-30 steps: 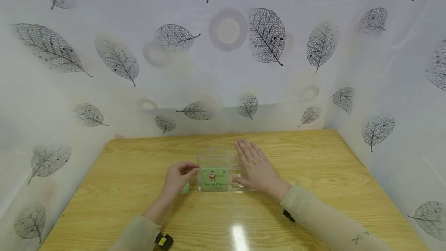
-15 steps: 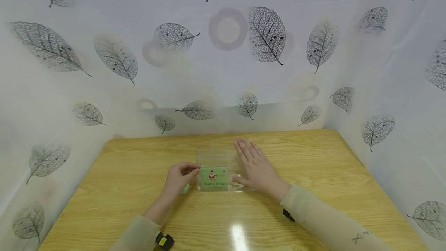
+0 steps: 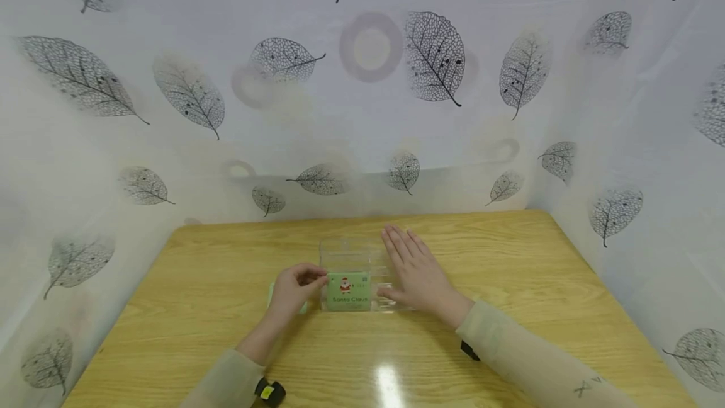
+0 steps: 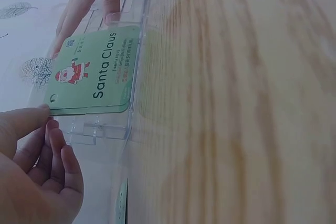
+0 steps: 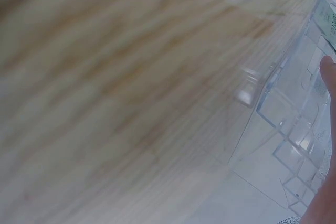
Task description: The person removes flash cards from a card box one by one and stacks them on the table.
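A green card printed "Santa Claus" (image 3: pixel 348 291) lies in the left part of a clear plastic case (image 4: pixel 105 132); another card edge shows under it in the left wrist view. My left hand (image 3: pixel 291 291) pinches the card's far left corner between thumb (image 4: pixel 31 119) and index finger, the other fingers curled loosely below. Flat across the case's right part rests my right hand (image 3: pixel 418 276), its fingers straight and together, the thumb pointing toward the card. In the right wrist view, only that thumb (image 5: pixel 328 74) and the hand's edge show over the clear compartments.
Another green card (image 3: pixel 272 296) lies on the wooden table (image 3: pixel 226 257), partly covered by my left hand. Behind the Santa Claus card stands a clear panel (image 3: pixel 345 249) of the case. A leaf-patterned white curtain (image 3: pixel 362 131) hangs at the table's back and sides.
My left fingertips have shifted slightly right onto the Santa Claus card's corner. More of the green card beneath that hand shows on its left. The right hand has stayed in place.
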Motion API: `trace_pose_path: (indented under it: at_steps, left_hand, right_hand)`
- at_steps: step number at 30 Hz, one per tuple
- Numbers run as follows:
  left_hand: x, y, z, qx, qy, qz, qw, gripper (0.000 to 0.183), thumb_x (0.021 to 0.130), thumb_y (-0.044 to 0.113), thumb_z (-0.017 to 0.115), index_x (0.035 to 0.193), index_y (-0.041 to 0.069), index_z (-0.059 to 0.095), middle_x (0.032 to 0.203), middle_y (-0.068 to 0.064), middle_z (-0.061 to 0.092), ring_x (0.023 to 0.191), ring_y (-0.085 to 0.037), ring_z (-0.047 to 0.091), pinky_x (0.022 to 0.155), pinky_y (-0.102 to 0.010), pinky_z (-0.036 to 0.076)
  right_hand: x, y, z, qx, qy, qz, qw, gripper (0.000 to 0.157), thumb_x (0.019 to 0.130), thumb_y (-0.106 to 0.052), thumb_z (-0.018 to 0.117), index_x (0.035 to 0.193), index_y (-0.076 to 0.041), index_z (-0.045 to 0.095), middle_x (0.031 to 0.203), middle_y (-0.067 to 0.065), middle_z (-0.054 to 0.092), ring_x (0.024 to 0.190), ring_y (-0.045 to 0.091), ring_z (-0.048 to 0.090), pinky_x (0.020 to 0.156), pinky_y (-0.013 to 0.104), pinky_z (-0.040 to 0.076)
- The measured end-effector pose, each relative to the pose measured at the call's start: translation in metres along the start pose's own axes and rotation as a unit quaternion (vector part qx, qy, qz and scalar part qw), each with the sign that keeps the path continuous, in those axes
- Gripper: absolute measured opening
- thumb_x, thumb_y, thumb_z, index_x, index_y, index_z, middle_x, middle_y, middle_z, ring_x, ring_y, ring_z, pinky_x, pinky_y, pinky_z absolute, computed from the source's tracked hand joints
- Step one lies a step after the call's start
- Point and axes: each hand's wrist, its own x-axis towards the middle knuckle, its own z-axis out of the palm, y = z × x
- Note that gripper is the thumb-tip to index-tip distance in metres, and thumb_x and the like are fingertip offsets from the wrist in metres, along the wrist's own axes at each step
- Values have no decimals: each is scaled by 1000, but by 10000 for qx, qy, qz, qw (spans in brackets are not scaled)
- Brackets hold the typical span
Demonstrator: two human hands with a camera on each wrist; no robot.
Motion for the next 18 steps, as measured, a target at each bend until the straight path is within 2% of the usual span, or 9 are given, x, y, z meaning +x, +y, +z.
trace_pose_path:
  at_steps: [18]
  left_hand:
    - [1, -2, 4, 95, 39, 58, 9999, 13, 88, 1, 84, 99, -2, 77, 92, -12, 76, 80, -9, 64, 72, -16, 54]
  right_hand:
    - [-1, -1, 1, -63, 216, -47, 9997, 117, 91, -80, 58, 167, 2, 22, 176, 20, 23, 163, 36, 27, 134, 50, 20]
